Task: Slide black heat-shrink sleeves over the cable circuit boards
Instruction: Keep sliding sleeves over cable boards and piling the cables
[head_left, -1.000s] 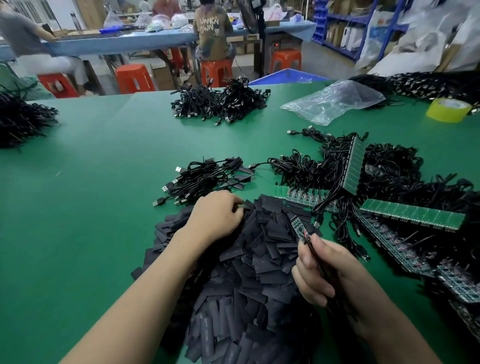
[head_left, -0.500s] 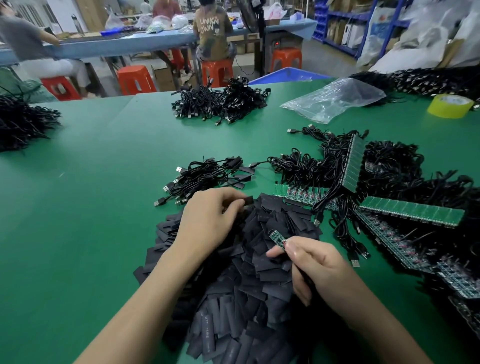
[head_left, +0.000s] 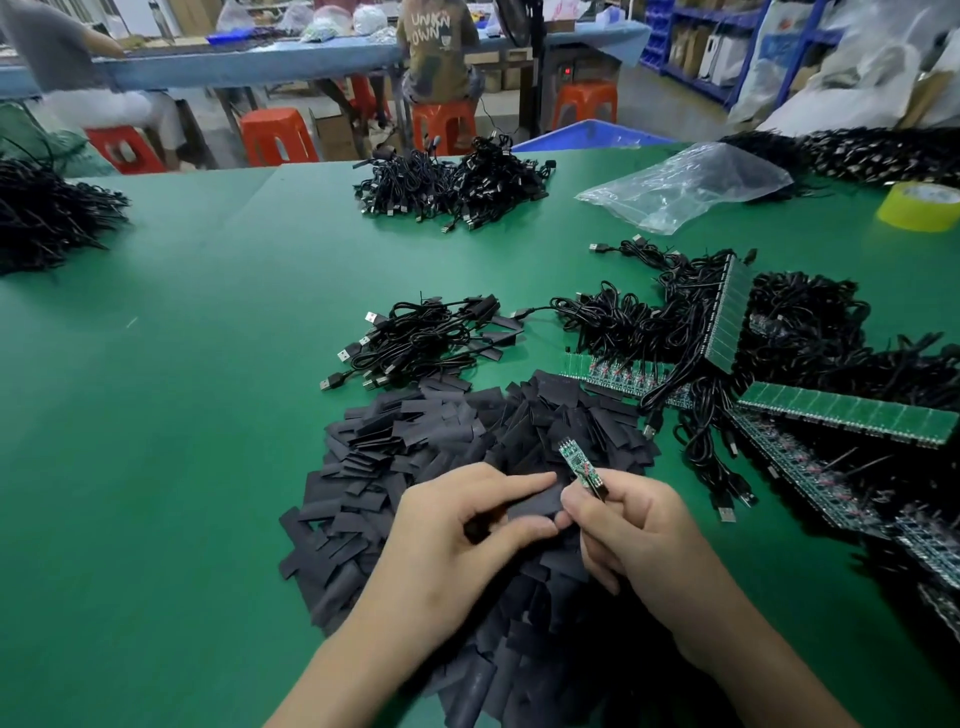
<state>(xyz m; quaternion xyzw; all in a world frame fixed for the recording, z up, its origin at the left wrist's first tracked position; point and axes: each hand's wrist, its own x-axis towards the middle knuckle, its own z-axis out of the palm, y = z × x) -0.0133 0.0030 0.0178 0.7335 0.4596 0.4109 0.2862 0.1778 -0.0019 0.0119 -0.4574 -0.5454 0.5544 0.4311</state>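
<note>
A big heap of flat black heat-shrink sleeves (head_left: 415, 457) covers the green table in front of me. My left hand (head_left: 457, 535) pinches one black sleeve (head_left: 535, 503) between thumb and forefinger just above the heap. My right hand (head_left: 628, 525) grips a cable at the base of a small green circuit board (head_left: 577, 462), which sticks up and to the left beside the sleeve's right end. The two hands almost touch.
Sleeved USB cables (head_left: 426, 338) lie behind the heap. Tangled cables with green board strips (head_left: 841, 415) fill the right side. Farther back are a cable bundle (head_left: 452, 182), a clear plastic bag (head_left: 685, 182), yellow tape (head_left: 919, 205) and a cable pile (head_left: 47, 213) at left. People sit at a far bench.
My left hand left the far side of the heap and came toward me holding one sleeve. My right hand brought the circuit board up to meet it.
</note>
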